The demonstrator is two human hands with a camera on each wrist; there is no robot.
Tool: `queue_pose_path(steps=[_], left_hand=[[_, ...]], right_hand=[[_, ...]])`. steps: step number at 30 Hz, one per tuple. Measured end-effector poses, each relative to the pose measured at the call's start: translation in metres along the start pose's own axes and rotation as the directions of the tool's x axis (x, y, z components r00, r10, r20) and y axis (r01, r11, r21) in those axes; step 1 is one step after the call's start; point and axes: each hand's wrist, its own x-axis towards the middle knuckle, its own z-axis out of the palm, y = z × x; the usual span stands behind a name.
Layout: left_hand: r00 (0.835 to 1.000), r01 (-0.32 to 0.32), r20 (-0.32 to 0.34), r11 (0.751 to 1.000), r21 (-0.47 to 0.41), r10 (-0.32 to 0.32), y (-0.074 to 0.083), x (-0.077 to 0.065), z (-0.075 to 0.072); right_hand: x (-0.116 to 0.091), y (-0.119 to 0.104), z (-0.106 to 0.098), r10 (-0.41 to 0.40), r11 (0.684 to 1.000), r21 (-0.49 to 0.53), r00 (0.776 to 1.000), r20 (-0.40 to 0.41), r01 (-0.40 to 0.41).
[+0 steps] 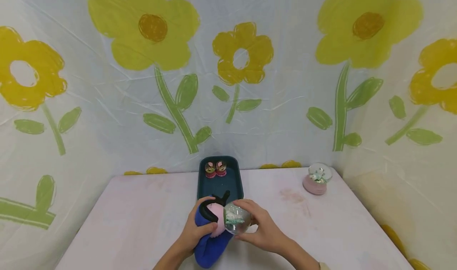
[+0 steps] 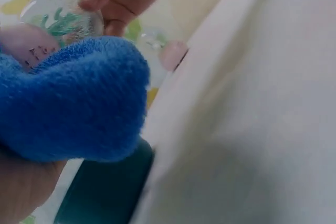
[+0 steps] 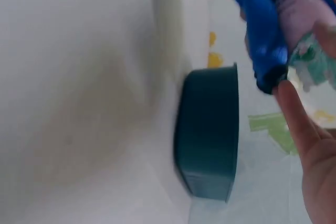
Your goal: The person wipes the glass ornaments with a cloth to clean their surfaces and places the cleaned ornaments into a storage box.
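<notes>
Above the counter (image 1: 143, 214), the left hand (image 1: 192, 232) has its grip round a blue cloth (image 1: 210, 252) and the pink end of a snow globe (image 1: 238, 219); the right hand (image 1: 265, 227) holds the clear ball; wiping seems underway; more rubbing would need steady hands.

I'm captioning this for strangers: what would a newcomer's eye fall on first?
Likely the big yellow flowers across the backdrop. Then, low centre in the head view, the clear snow globe in the right grip, its pink base against the bright blue cloth in the left grip. A second globe sits far right on the table.
</notes>
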Motion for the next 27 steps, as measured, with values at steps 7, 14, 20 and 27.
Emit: queue_pose_path(steps=[7, 14, 20, 27], left_hand=[[0.999, -0.039, 0.0, 0.996, 0.085, 0.039, -0.001, -0.001, -0.003], [0.993, -0.12, 0.002, 0.974, 0.193, 0.122, 0.001, 0.002, -0.008], [0.992, -0.118, -0.029, 0.986, 0.121, 0.123, 0.002, 0.009, -0.009], [0.998, 0.023, -0.056, 1.0, -0.002, -0.023, -0.001, 0.008, -0.009]], right_hand=[[0.004, 0.002, -0.001, 0.158, 0.983, 0.096, 0.987, -0.014, -0.156], [0.011, -0.012, 0.0, 0.365, 0.911, 0.199, 0.931, 0.022, -0.362], [0.018, -0.018, 0.004, 0.153, 0.987, -0.054, 0.988, 0.002, -0.152], [0.02, -0.006, 0.001, -0.313, 0.799, -0.495, 0.939, 0.144, 0.342]])
